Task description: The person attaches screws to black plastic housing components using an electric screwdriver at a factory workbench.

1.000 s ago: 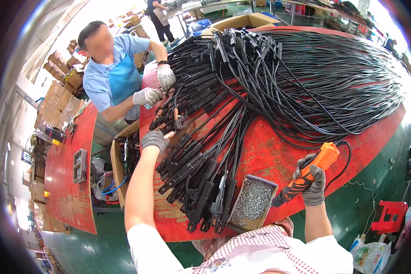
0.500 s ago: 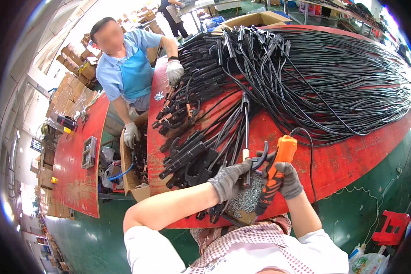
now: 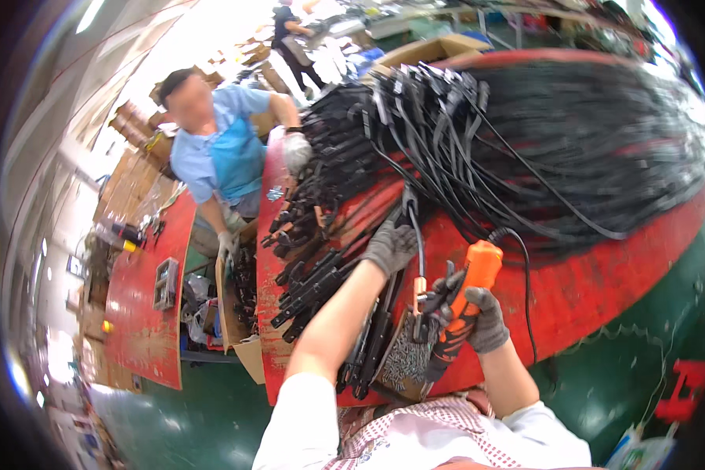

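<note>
From my distant post, I see a workroom whose far side is washed out by light, and the dark round rim of the lens cuts off its edges. The green floor lies under a large red desk, whose surface is scratched. Black cables cover much of it, blurred at the right, so I cannot separate one from another. At left stands a second red desk, and between them a co-worker in blue, one hand partly hidden by an open cardboard box with dark parts inside, hard to make out. The orange-and-black power tool is over the front part of the desk, tilted, and the right grip is closed around its body; its lower end is blurred. The left grip, in a grey glove, has bent fingers beside a black sleeve on one cable; I cannot tell if it is closed on it. Below, a copper-coloured piece hangs at the cable's end, near the tool. The tray beneath is partly covered by the tool, and contains small silver screws.
</note>
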A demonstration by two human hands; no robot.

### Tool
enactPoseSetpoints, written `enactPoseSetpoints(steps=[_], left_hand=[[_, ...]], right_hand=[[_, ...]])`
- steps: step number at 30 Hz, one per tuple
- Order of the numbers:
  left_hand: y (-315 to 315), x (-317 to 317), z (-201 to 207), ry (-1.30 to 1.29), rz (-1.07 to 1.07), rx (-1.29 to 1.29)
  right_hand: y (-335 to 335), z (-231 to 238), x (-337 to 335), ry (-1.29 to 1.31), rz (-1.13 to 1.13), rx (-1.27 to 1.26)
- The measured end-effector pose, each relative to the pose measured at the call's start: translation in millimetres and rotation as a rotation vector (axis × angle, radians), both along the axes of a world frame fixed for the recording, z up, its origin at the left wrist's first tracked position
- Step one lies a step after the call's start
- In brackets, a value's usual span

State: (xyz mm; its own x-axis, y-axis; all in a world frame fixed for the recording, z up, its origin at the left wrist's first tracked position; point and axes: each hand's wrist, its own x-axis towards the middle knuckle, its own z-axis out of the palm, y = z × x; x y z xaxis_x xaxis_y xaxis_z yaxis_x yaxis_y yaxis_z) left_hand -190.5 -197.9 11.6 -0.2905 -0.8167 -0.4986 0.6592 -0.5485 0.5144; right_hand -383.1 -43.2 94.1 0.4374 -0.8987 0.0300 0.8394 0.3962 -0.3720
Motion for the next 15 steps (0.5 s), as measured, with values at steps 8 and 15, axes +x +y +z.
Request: enactPoseSetpoints(steps=[8, 15], left_hand=[[-47.4, -43.6, -30.7, 0.461, 0.323, 0.205], [-36.4, -21.7, -12.8, 0.154, -0.083, 0.041]], right_hand=[[-1.7, -13.7, -5.7, 0.050, -0.106, 0.029], [-13.2, -13.9, -5.8, 0.046, -0.027, 0.013]])
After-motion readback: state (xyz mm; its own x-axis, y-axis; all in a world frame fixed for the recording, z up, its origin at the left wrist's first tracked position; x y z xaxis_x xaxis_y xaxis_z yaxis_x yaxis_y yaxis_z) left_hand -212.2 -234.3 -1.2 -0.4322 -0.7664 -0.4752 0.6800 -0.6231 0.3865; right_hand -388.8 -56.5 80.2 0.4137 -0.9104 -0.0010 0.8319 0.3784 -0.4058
